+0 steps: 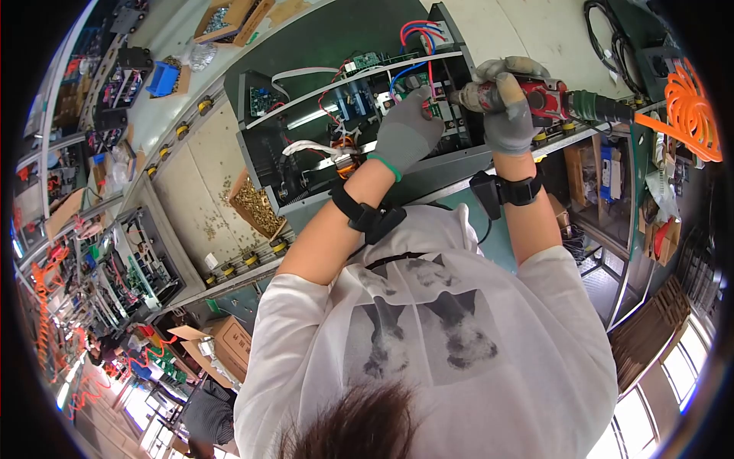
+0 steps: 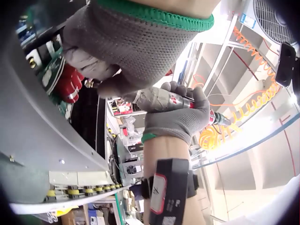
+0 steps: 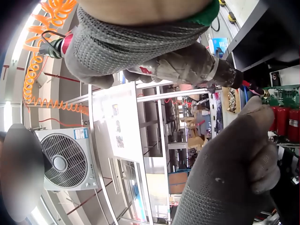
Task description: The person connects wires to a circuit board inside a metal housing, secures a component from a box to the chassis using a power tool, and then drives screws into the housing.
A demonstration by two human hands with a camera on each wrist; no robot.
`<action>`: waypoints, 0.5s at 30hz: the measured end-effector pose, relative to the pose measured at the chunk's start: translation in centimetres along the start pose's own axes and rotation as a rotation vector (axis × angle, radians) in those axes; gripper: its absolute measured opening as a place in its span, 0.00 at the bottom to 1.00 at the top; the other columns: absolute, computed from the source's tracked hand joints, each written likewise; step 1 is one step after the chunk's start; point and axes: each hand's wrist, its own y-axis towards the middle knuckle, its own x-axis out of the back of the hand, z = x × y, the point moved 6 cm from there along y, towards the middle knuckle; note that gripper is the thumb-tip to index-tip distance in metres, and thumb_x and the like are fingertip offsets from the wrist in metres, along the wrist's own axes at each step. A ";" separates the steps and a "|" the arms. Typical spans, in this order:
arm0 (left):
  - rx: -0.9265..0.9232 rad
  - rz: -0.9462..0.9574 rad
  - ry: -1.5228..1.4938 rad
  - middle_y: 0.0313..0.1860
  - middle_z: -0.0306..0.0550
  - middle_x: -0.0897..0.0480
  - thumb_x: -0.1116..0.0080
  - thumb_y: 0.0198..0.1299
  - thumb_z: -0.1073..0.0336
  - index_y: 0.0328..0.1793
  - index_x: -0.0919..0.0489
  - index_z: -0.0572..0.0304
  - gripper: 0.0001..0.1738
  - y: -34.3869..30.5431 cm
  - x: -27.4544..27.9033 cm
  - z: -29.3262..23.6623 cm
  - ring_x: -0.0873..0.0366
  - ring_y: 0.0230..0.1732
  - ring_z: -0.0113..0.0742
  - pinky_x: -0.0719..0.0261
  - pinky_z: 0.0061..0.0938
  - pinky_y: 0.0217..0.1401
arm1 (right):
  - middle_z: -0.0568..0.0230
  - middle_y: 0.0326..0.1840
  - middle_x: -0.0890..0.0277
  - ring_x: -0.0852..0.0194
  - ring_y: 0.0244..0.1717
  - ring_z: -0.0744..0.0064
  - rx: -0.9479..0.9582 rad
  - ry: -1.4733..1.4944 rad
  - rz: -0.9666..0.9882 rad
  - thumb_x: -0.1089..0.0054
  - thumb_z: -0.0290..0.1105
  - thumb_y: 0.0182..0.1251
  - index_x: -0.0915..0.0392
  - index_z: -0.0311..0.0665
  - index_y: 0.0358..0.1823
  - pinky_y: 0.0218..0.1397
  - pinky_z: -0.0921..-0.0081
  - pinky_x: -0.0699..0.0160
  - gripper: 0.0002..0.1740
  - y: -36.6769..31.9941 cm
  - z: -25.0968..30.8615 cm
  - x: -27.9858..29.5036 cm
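Observation:
My gloved right hand (image 1: pixel 508 115) grips a red power screwdriver (image 1: pixel 549 101), its worn nose (image 3: pixel 227 75) pointing into an open dark metal chassis (image 1: pixel 447 164). My gloved left hand (image 1: pixel 409 134) reaches over the chassis's near wall, fingers bent, with its fingertips close by the driver's front end. Right at those fingertips is a small brass-coloured metal piece (image 3: pixel 266 93); I cannot tell whether they pinch it. Beside them stand red cylindrical capacitors (image 3: pixel 282 123) on a green circuit board (image 3: pixel 281 96). Red and blue wires (image 1: pixel 420 32) loop at the chassis's far side.
An orange coiled air hose (image 1: pixel 692 115) hangs at the right, behind the driver. Left of the chassis lies a box of brass-coloured hardware (image 1: pixel 256 206) with loose pieces around it. A blue bin (image 1: pixel 162 79) stands farther left. Yellow-black rollers (image 1: pixel 251 258) line the bench edge.

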 end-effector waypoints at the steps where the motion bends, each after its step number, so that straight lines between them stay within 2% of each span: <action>1: -0.010 0.065 0.112 0.35 0.52 0.19 0.46 0.50 0.65 0.63 0.29 0.60 0.30 0.4 0.0 -0.1 0.19 0.41 0.47 0.23 0.34 0.47 | 0.56 0.31 0.25 0.25 0.32 0.69 -0.003 0.000 0.001 0.41 0.17 0.52 0.31 0.32 0.39 0.37 0.71 0.22 0.13 -0.1 -0.1 0.1; 2: -0.006 0.063 0.111 0.35 0.52 0.19 0.46 0.50 0.65 0.63 0.29 0.60 0.30 0.9 -0.1 0.3 0.19 0.41 0.47 0.23 0.34 0.47 | 0.56 0.31 0.24 0.25 0.31 0.70 -0.043 -0.035 -0.007 0.41 0.18 0.52 0.30 0.31 0.39 0.36 0.73 0.22 0.12 -0.3 -0.4 0.2; 4: -0.029 0.077 0.159 0.42 0.57 0.18 0.47 0.49 0.63 0.61 0.27 0.59 0.28 1.8 -0.4 1.1 0.20 0.47 0.51 0.23 0.36 0.51 | 0.55 0.31 0.23 0.25 0.30 0.71 -0.084 -0.066 -0.012 0.41 0.18 0.53 0.29 0.31 0.38 0.34 0.74 0.22 0.11 -0.3 -1.3 0.5; 7: -0.082 0.072 0.143 0.46 0.58 0.19 0.46 0.49 0.63 0.58 0.25 0.58 0.26 2.1 -0.7 1.6 0.21 0.49 0.51 0.24 0.36 0.53 | 0.55 0.31 0.23 0.25 0.28 0.72 0.015 -0.086 0.060 0.41 0.19 0.53 0.28 0.29 0.37 0.31 0.77 0.23 0.09 0.0 -1.5 0.7; 9: -0.071 0.073 0.128 0.45 0.58 0.19 0.46 0.49 0.63 0.58 0.25 0.58 0.26 2.1 -0.9 1.8 0.21 0.49 0.51 0.24 0.36 0.53 | 0.56 0.32 0.23 0.25 0.29 0.73 -0.028 -0.107 0.189 0.40 0.19 0.54 0.28 0.30 0.38 0.32 0.77 0.23 0.10 0.1 -1.5 -0.3; 12: -0.062 0.074 0.131 0.45 0.57 0.19 0.45 0.49 0.62 0.58 0.26 0.58 0.27 2.2 -1.2 1.9 0.21 0.49 0.52 0.23 0.36 0.52 | 0.58 0.32 0.23 0.26 0.28 0.74 -0.135 -0.249 0.268 0.40 0.19 0.54 0.27 0.31 0.38 0.32 0.77 0.23 0.10 -0.1 -1.6 -1.3; 15: -0.056 0.089 0.170 0.45 0.57 0.19 0.44 0.49 0.60 0.59 0.26 0.57 0.28 2.2 -1.2 1.8 0.21 0.49 0.52 0.23 0.36 0.52 | 0.62 0.33 0.24 0.26 0.32 0.75 -0.150 -0.293 0.339 0.39 0.18 0.53 0.27 0.33 0.39 0.36 0.76 0.23 0.12 -0.2 -2.4 -1.7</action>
